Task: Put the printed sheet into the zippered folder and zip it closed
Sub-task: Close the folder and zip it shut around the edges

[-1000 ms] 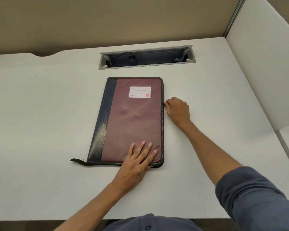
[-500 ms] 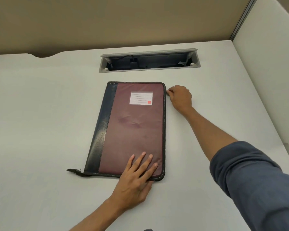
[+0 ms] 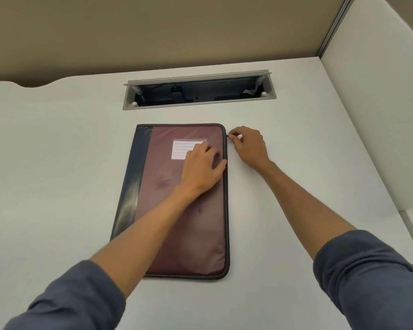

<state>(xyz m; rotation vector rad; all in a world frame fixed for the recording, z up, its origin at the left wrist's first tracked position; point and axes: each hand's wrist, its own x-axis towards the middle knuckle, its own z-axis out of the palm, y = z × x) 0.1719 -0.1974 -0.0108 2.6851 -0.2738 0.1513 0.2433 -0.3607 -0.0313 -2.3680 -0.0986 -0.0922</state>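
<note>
A maroon zippered folder (image 3: 184, 222) with a dark navy spine and a white label lies flat on the white desk (image 3: 57, 175). My left hand (image 3: 202, 166) rests palm down on the folder's upper right part, fingers over the label. My right hand (image 3: 247, 146) is just outside the folder's top right corner and pinches the small zipper pull (image 3: 229, 136) between thumb and fingertips. No printed sheet is visible.
A grey cable tray opening (image 3: 198, 90) is set into the desk behind the folder. A white partition (image 3: 379, 115) stands along the right side and a tan wall panel runs along the back.
My right hand slid along the folder's right edge from its middle to the top right corner. My left hand moved from the folder's bottom right corner up to the label.
</note>
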